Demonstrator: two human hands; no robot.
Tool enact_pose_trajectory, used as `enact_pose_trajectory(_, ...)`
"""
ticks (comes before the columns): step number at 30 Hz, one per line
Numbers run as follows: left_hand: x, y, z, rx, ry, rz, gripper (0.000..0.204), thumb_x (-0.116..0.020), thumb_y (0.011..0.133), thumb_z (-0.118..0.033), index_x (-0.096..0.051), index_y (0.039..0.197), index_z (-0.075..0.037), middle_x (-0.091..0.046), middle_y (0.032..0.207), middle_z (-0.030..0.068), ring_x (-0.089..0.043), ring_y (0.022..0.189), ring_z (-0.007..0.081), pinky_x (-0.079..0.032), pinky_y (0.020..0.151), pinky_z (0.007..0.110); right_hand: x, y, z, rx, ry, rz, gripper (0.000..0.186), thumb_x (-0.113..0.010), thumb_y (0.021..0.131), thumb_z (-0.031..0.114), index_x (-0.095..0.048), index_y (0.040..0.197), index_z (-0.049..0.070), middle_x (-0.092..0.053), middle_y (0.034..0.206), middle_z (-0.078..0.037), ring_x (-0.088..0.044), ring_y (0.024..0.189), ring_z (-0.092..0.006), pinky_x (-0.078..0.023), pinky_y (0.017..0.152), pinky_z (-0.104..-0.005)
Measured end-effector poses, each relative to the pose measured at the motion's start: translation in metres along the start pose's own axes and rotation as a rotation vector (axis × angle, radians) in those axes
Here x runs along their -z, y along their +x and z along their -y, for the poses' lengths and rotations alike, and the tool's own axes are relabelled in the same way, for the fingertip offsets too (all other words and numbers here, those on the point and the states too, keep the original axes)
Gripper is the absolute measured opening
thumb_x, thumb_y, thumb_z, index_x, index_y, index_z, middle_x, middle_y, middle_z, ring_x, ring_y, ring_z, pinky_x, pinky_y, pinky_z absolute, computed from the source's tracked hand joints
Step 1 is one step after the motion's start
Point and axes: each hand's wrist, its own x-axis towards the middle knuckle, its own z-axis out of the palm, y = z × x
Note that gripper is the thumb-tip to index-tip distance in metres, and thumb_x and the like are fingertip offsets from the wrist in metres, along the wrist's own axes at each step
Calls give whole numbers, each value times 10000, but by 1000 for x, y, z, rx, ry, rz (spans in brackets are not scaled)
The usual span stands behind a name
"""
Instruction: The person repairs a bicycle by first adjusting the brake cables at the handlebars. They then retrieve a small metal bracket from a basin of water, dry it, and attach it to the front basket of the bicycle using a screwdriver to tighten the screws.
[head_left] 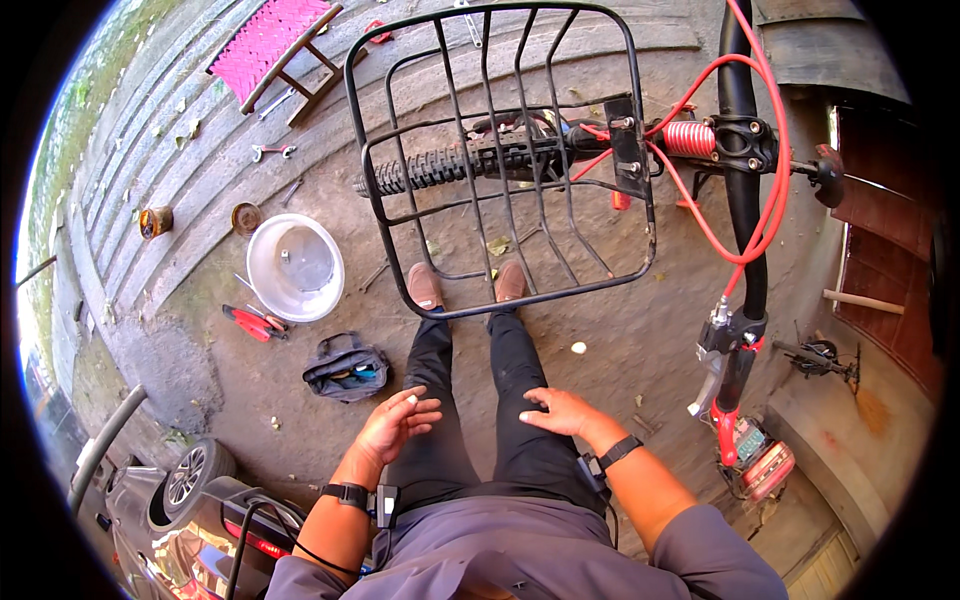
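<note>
My left hand (pixel 398 428) hangs over my left thigh, fingers loosely bent and apart, holding nothing. My right hand (pixel 556 412) is by my right thigh, fingers spread and empty. Above both, a black wire bicycle basket (pixel 543 298) is fixed to a bracket by a bicycle's red-spring stem (pixel 690 138). A knobby tyre (pixel 402 176) lies behind its bars. The black handlebar (pixel 740 200) runs down the right side with red cables and a brake lever (pixel 710 385).
A white basin (pixel 295 300), red-handled tools (pixel 246 322), a dark tool bag (pixel 340 370), a can (pixel 155 222), wrenches (pixel 272 150) and a pink woven stool (pixel 265 45) lie around. A parked car (pixel 140 530) is lower left; a red machine (pixel 760 470) sits lower right.
</note>
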Motion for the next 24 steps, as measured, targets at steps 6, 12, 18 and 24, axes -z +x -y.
enact_pose_trajectory(6,-1,-5,2,-6,-12,-4,558,-552,965,-286,-379,1411,2,-589,1267,206,-634,1082,275,-502,880,345,-10,-4,3,-35,33,15,670,-619,867,515,-525,1324,34,-581,1295,-199,-555,1213,-309,-428,1019,-377)
enact_pose_trajectory(12,3,-7,4,-21,-34,0,549,-556,965,-272,-379,1412,-4,-597,1254,205,-642,1069,271,-509,869,335,-7,0,9,-49,130,-13,650,-629,861,498,-533,1314,43,-601,1275,-185,-569,1187,-328,-452,992,-394)
enact_pose_trajectory(18,15,-16,8,-47,-63,-24,523,-549,971,-265,-397,1400,-8,-601,1248,197,-641,1069,263,-508,864,330,-2,8,20,-29,167,22,636,-656,882,433,-506,1331,8,-578,1300,-195,-561,1210,-311,-452,1005,-385)
enact_pose_trajectory(24,25,-23,14,-108,-100,-62,487,-534,979,-256,-413,1387,-18,-616,1223,189,-643,1064,279,-521,861,348,13,17,37,-44,255,25,601,-672,893,365,-491,1343,9,-587,1278,-199,-583,1177,-275,-468,986,-365)
